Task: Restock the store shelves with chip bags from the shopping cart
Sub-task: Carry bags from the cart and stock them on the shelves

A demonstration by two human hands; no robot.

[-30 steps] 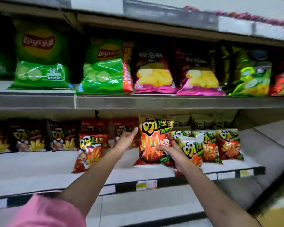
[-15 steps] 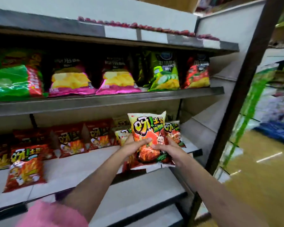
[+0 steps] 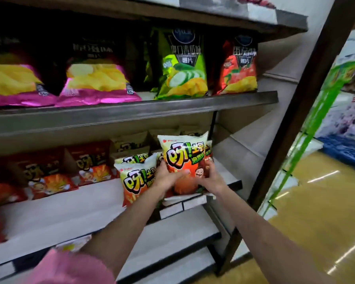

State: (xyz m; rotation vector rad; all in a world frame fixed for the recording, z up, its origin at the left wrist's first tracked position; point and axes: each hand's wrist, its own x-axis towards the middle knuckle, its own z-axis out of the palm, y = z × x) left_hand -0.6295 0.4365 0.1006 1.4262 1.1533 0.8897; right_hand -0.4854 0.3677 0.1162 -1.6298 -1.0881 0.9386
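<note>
An orange and cream chip bag (image 3: 182, 154) stands upright at the right end of the middle shelf (image 3: 74, 203). My left hand (image 3: 167, 176) grips its lower left side with the thumb across the front. My right hand (image 3: 210, 177) holds its lower right edge. A matching bag (image 3: 135, 179) leans just to the left, touching my left wrist. More bags of the same kind stand behind. The shopping cart is out of view.
Red bags (image 3: 47, 177) line the back of the middle shelf at left. The upper shelf (image 3: 131, 113) holds pink, green (image 3: 182, 66) and red (image 3: 239, 66) chip bags. A dark upright post (image 3: 307, 95) bounds the shelving on the right, with yellow floor (image 3: 320, 212) beyond.
The view swung right along the shelves. My left hand came off the shelf and joined my right on the bag, which moved to the shelf's right end.
</note>
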